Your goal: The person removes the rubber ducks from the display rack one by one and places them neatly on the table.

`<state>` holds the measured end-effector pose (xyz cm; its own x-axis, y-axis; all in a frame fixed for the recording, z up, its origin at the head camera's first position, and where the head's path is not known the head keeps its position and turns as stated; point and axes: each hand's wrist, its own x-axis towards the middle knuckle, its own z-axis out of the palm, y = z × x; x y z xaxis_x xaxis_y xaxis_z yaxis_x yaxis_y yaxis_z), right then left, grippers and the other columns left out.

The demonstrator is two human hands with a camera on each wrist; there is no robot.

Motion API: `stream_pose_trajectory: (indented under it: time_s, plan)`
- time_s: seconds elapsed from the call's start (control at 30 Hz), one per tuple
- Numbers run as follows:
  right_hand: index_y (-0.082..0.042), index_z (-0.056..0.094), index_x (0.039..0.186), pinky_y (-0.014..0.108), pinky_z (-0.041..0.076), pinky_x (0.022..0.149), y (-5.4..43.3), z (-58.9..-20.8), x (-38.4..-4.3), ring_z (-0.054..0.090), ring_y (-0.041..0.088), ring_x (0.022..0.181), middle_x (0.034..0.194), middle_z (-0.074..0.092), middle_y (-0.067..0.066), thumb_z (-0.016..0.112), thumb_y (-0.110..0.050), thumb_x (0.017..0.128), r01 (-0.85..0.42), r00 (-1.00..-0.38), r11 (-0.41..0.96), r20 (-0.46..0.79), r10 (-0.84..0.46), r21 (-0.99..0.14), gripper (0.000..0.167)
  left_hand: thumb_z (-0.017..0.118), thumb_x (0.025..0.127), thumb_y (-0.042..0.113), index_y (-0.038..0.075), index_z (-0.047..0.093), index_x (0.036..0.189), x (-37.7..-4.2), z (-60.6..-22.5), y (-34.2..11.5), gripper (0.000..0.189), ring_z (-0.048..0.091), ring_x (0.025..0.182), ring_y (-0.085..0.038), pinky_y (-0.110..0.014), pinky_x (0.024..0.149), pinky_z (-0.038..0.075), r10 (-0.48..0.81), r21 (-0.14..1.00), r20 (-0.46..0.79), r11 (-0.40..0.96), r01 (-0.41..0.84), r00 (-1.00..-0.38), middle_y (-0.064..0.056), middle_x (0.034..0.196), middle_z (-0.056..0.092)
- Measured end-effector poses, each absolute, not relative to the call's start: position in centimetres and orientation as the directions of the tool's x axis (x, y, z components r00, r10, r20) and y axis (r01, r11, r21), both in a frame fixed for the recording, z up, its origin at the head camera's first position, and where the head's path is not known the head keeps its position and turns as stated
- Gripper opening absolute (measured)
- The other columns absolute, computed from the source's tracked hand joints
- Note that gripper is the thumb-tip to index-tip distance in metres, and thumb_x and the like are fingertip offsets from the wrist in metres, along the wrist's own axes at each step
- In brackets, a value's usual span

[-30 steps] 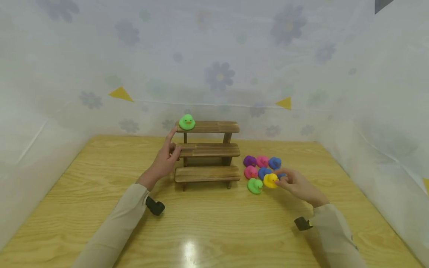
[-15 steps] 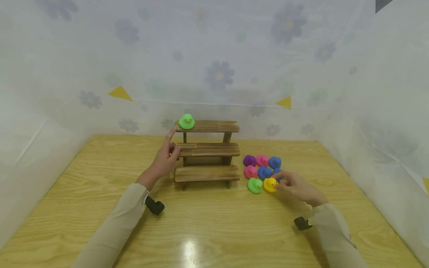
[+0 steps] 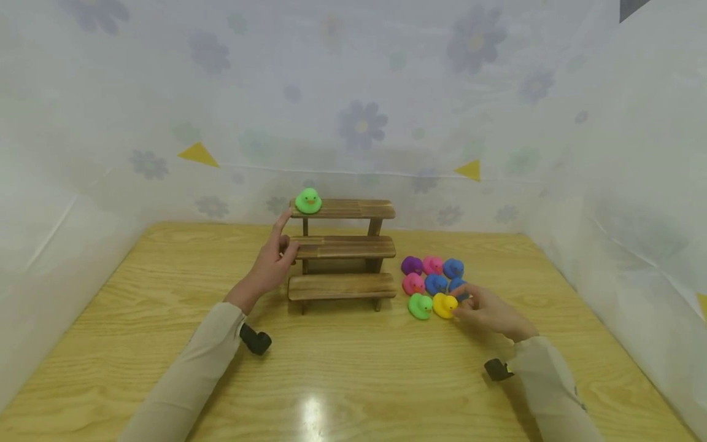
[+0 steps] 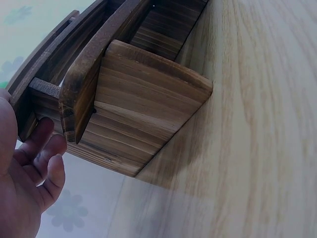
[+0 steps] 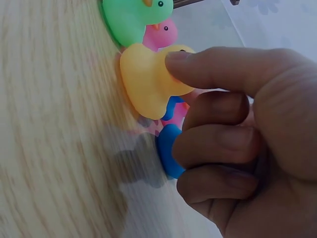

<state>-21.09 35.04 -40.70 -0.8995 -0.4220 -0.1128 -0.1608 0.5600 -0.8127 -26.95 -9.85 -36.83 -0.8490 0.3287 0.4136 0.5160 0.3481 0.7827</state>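
Observation:
My right hand pinches a yellow rubber duck between thumb and fingers, at the front of a group of ducks. In the right wrist view the thumb lies over the head of the yellow duck, and the other fingers are curled. A green duck sits just left of it. My left hand is at the left end of a three-tier wooden stand, index finger stretched to the top tier and thumb at the middle one. Its other fingers bend loosely beside the stand.
Another green duck sits on the top tier's left end. Behind the yellow duck are a purple duck, pink ducks and several blue ducks. A floral sheet encloses the wooden table.
The yellow duck has come down slightly in my right hand, beside the green one, and a blue duck behind it shows more. My left hand has stayed at the stand.

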Motion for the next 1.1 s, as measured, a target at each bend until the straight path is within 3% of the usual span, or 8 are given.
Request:
stream_pose_trajectory:
  time_s: [0.27, 0.43, 0.77, 0.93, 1.1]
  plan:
    - [0.007, 0.047, 0.119, 0.020, 0.036, 0.049, 35.3, -40.5, -21.2, 0.040, 0.005, 0.053, 0.065, 0.047, -0.001, 0.064, -0.007, 0.091, -0.117, -0.908, 0.567, -0.142, -0.393, -0.815, 0.036, 0.038, 0.103, 0.005, 0.005, 0.009, 0.155, -27.0, -36.6, -9.9, 0.060, 0.039, 0.056, -0.011, -0.030, 0.059, 0.040, 0.331, 0.786, 0.416, 0.339, 0.518, -0.847, -0.002, 0.066, 0.042]
    - [0.009, 0.046, 0.120, 0.022, 0.039, 0.051, 35.4, -40.3, -21.2, 0.042, 0.005, 0.054, 0.064, 0.048, -0.003, 0.065, -0.005, 0.090, -0.146, -0.916, 0.539, -0.093, -0.390, -0.829, 0.038, 0.039, 0.103, 0.004, 0.003, 0.009, 0.154, -27.0, -36.5, -9.9, 0.060, 0.040, 0.056, -0.011, -0.029, 0.059, 0.041, 0.332, 0.785, 0.420, 0.334, 0.522, -0.844, -0.002, 0.066, 0.042]
    - [0.009, 0.049, 0.119, 0.025, 0.029, 0.044, 34.4, -40.0, -21.7, 0.031, 0.002, 0.050, 0.063, 0.040, -0.006, 0.062, -0.005, 0.093, -0.214, -0.930, 0.518, 0.010, -0.367, -0.828, 0.033, 0.039, 0.102, 0.004, 0.003, 0.010, 0.154, -27.1, -36.6, -9.9, 0.060, 0.038, 0.056, -0.011, -0.029, 0.059, 0.039, 0.331, 0.783, 0.430, 0.326, 0.529, -0.840, -0.002, 0.066, 0.041]
    - [0.006, 0.050, 0.122, 0.027, 0.033, 0.046, 33.7, -39.5, -21.9, 0.032, 0.005, 0.051, 0.064, 0.042, -0.003, 0.062, -0.008, 0.094, -0.225, -0.936, 0.517, 0.036, -0.350, -0.826, 0.034, 0.039, 0.103, 0.007, 0.008, 0.008, 0.155, -27.8, -37.6, -10.1, 0.061, 0.037, 0.057, -0.011, -0.030, 0.058, 0.037, 0.332, 0.781, 0.433, 0.326, 0.533, -0.838, -0.002, 0.067, 0.040]
    - [0.005, 0.051, 0.124, 0.024, 0.036, 0.049, 32.9, -39.3, -22.3, 0.036, 0.004, 0.053, 0.066, 0.046, -0.002, 0.063, -0.011, 0.094, -0.229, -0.945, 0.541, 0.052, -0.323, -0.809, 0.036, 0.039, 0.103, 0.005, 0.005, 0.009, 0.155, -27.4, -37.3, -10.0, 0.060, 0.037, 0.057, -0.012, -0.030, 0.058, 0.037, 0.331, 0.782, 0.432, 0.325, 0.532, -0.839, -0.002, 0.066, 0.040]
